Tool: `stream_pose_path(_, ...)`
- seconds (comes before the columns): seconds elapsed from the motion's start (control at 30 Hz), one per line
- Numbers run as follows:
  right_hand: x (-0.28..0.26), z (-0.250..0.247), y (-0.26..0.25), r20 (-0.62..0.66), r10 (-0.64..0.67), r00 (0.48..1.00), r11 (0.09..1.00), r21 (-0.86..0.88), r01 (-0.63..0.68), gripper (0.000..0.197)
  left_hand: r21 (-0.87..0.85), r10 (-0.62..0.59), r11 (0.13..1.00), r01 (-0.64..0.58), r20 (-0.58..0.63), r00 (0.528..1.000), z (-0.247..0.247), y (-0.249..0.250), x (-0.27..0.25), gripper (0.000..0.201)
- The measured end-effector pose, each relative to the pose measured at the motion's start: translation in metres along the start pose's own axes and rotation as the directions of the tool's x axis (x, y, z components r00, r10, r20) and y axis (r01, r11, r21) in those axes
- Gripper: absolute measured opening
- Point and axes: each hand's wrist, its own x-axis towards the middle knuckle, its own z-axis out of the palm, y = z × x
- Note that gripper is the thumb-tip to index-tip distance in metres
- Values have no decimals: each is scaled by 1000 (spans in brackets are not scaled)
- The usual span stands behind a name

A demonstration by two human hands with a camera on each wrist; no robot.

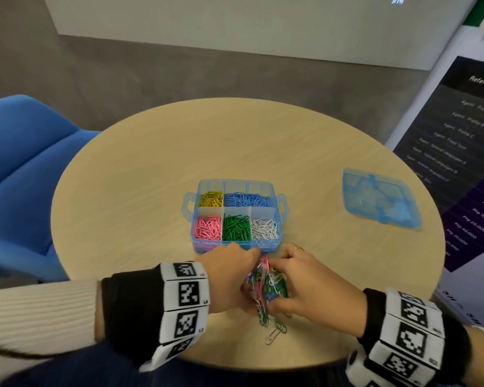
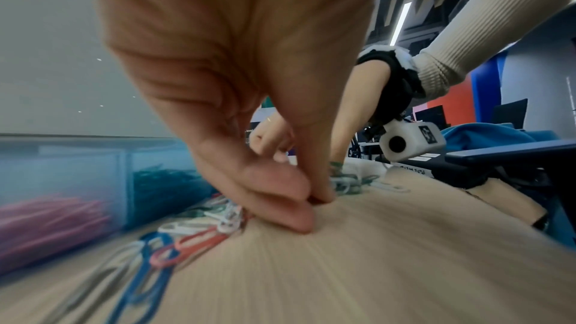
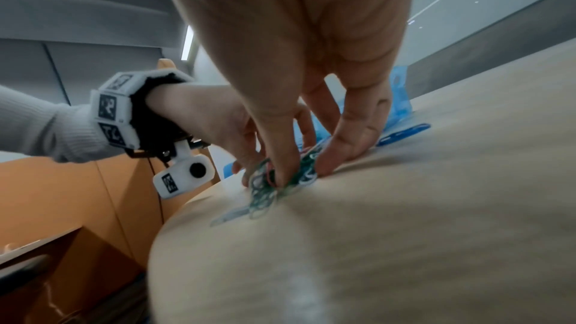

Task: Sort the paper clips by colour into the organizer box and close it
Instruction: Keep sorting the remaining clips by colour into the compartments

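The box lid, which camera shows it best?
The head view: the clear blue lid lies whole and flat on the table, to the right of the organizer box. The right wrist view catches only a blurred blue edge of it behind the fingers. The left wrist view does not show it.

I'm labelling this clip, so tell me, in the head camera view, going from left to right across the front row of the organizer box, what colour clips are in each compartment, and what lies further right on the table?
Pink clips → green clips → white clips → the box's detached lid, lying apart on the table.
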Motion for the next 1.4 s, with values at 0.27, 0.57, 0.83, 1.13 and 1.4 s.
stream_pose_path(0.27, 13, 0, -8, -64, -36, 997, 999, 17, 37, 30, -190, -19, 982, 3, -83, 996, -7, -5, 19, 16)
stream_pose_path(0.57, 24, -13, 3, -162, -2, 987, 996, 91, 17, 7, -651, -25, 758, -40, -90, 996, -10, -21, 7, 28)
stream_pose_path(0.83, 22, -32, 8, -213, 86, 973, 975, 220, -38, 5, -915, -218, 393, 93, 6, 976, -17, -25, -14, 21)
stream_pose_path(1.13, 17, -44, -17, -364, -56, 930, 921, 340, 188, 8, -812, -106, -532, 239, 344, 933, -6, 0, -8, 59)
stream_pose_path(1.4, 26, -31, -23, -270, -278, 922, 929, 169, 329, 34, -529, -107, -848, 14, 197, 975, 5, 5, 11, 29)
